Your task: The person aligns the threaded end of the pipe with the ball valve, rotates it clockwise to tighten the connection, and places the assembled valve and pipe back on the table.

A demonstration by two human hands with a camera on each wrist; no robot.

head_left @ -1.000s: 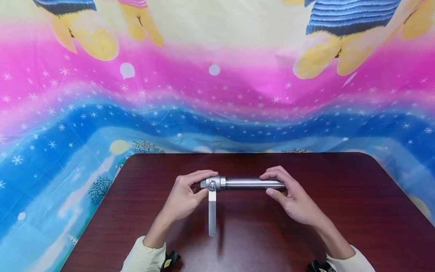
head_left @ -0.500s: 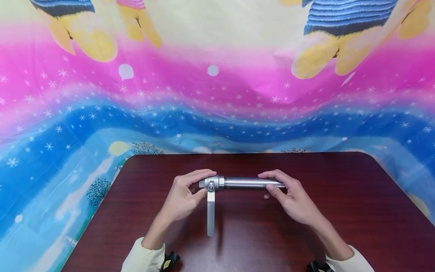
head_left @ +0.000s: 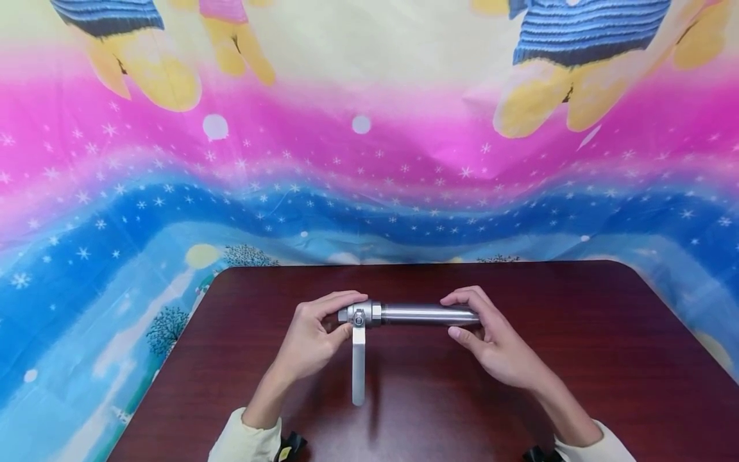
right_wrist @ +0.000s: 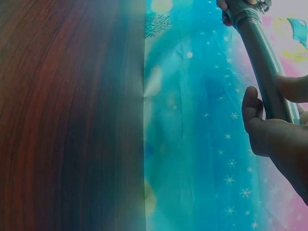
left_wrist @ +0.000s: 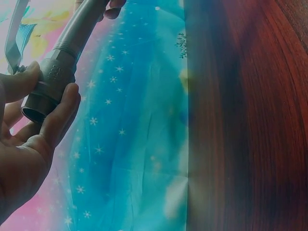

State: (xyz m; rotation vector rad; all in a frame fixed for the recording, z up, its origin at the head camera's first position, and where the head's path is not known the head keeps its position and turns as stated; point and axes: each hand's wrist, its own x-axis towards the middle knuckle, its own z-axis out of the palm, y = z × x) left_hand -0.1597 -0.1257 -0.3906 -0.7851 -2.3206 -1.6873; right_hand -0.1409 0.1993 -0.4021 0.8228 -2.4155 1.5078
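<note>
A steel ball valve (head_left: 360,313) is joined to a smooth metal pipe (head_left: 424,314), which runs to the right at its threaded end. My left hand (head_left: 308,335) grips the valve body, thumb on the near side and fingers over the far side. From the valve, a flat lever handle (head_left: 358,372) points toward me. Around the pipe's free end curls my right hand (head_left: 501,343), its index finger along the far side and its thumb low at the near edge. In the left wrist view the open bore of the valve (left_wrist: 50,79) shows between thumb and fingers.
The assembly is held above a dark red-brown wooden table (head_left: 427,410) with rounded far corners. Behind the table hangs a printed cloth (head_left: 369,167) in pink and blue with snowflakes. Black straps sit at both cuffs.
My right thumb has moved up over the pipe and then back down to its near edge, while the fingers shift along the far side. The left hand keeps its grip on the valve.
</note>
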